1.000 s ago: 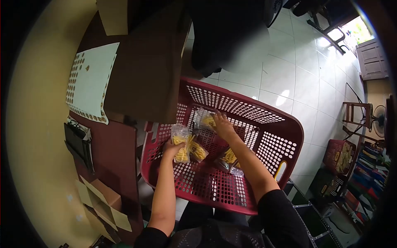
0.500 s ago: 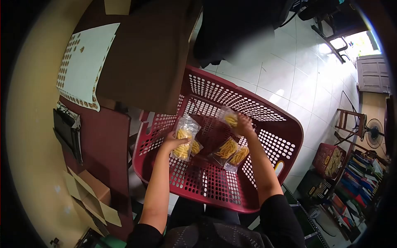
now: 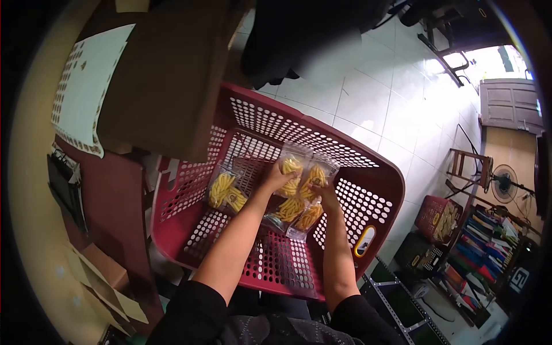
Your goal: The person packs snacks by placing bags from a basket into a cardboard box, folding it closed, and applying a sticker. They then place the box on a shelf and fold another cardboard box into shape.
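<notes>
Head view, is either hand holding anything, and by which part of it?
The left hand grips a bag of yellow sticks by its left side; the right hand grips another bag by its lower right part.

I monitor left hand gripping clear bag, right hand gripping adjacent bag, inside red perforated basket.

No text legible, label on a bag too small, pale marking at far right unclear
</notes>
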Demonstrator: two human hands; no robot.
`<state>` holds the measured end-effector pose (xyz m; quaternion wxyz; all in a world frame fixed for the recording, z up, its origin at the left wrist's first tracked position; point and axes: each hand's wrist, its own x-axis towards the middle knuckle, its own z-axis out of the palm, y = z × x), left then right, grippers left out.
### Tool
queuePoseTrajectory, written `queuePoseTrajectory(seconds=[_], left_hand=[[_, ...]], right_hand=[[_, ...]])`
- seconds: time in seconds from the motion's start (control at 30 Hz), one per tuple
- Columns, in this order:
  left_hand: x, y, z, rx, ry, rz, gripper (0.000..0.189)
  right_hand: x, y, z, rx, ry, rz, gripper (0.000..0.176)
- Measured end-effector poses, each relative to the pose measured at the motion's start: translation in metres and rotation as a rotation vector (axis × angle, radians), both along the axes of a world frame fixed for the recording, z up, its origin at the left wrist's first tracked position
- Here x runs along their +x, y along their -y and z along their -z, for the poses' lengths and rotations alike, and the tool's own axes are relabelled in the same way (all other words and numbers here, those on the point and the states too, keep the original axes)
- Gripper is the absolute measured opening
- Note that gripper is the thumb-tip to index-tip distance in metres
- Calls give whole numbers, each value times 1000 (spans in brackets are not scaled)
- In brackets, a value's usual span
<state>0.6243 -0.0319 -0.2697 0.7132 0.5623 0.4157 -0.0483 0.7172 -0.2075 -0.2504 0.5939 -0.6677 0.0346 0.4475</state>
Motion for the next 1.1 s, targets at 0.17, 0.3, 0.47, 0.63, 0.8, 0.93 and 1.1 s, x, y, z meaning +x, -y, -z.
queuePoseTrajectory(seconds=[0.17,0.3,0.47,0.63,0.8,0.93,1.1], left_hand=[[-3,-4,0,332,-247,89,94],[-10,-18,-1,657,-284,194,99],[-45,-56,-12,930,-423,119,91],[-119,-77,-16,922,-574,276,89],[-139,-62,-12,640,-753,480,106],[-134,-45,-22,573,-919,456,122],[-125,-37,-33,464,-949,418,125]], right_hand=[[2,36,75,-467,577,-210,91],[-13,10,20,-38,513,60,91],[-48,4,-44,-613,950,-44,76],[-99,-3,-11,-499,1122,-1186,54],[-102,9,1,-540,1262,-1372,42],[-93,3,-3,-652,1119,-1734,46],[-100,16,3,-811,1471,-1898,63]])
